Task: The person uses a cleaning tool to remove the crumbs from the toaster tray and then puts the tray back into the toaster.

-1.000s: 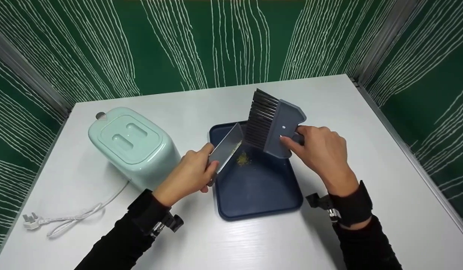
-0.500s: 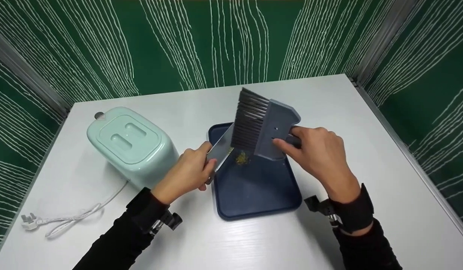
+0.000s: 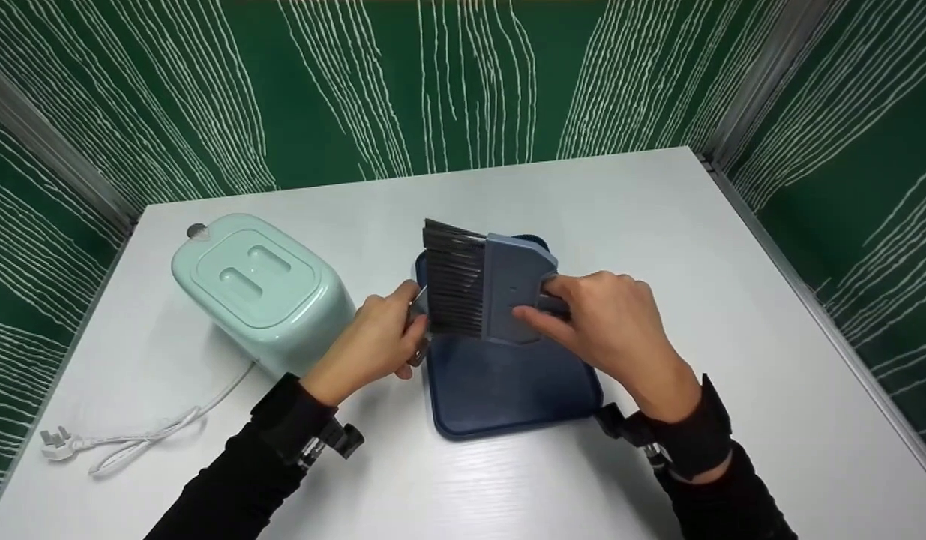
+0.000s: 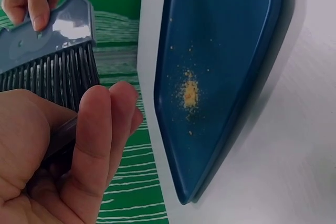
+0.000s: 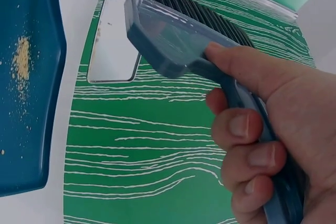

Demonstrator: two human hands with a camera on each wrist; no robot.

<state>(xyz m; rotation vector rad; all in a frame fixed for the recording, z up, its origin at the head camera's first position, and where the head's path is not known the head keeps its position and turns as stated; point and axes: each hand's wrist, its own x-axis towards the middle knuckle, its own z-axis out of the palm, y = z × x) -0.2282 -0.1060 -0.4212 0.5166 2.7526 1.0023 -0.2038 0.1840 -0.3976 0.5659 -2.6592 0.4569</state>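
Note:
My left hand [image 3: 376, 334] grips the dark handle of a cleaver at the tray's left side. In the right wrist view its broad rectangular steel blade [image 5: 114, 40] shows, with a few crumbs on it. My right hand [image 3: 609, 322] holds a blue-grey hand brush [image 3: 516, 289] by its handle, thumb pressed on the flat head. The dark bristles [image 3: 455, 281] point left and cover most of the blade in the head view. Below lies a dark blue tray [image 3: 515, 390]. A small pile of yellow crumbs [image 4: 189, 94] sits on it, hidden behind the brush in the head view.
A mint-green toaster [image 3: 264, 285] with a lid over its top stands left of the left hand. Its white cord [image 3: 155, 435] and plug lie on the white table [image 3: 463, 495]. Green walls with white lines rise behind and at both sides.
The brush in my right hand has moved left and toward me, its bristles passing over the cleaver blade and now hiding it and the crumbs. My left hand has barely moved.

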